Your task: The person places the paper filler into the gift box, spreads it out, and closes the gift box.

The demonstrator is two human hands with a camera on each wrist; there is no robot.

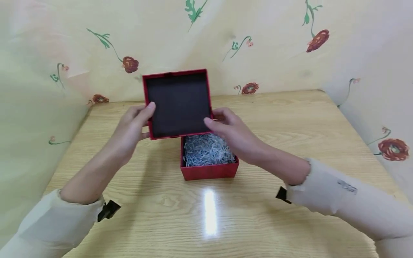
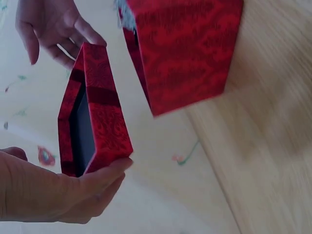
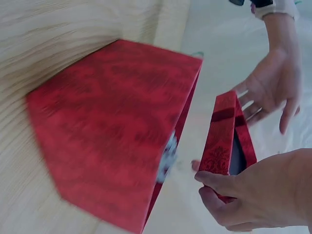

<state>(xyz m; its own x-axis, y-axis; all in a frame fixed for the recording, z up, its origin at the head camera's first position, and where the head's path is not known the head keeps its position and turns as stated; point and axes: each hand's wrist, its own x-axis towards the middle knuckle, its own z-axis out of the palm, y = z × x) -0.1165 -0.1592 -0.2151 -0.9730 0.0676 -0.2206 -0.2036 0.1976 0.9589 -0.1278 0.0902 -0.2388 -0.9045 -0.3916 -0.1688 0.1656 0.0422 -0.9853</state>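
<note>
Both hands hold up a red box lid [image 1: 178,104], tilted with its black inside toward me. My left hand [image 1: 129,125] grips its left side, the thumb over the rim and the fingers partly hidden behind. At the lower right corner, my right hand [image 1: 237,136] holds it with the thumb in front. Just below and behind the lid stands the red box base [image 1: 209,172] on the table, filled with pale shredded paper [image 1: 208,150]. Both wrist views show a patterned red covering on the lid [image 2: 105,107] and the base [image 3: 112,131].
The wooden table [image 1: 167,208] carries the base near its middle. Behind it and at both sides hangs a pale floral-printed cloth [image 1: 180,46]. A bright light reflection lies on the tabletop in front of the base.
</note>
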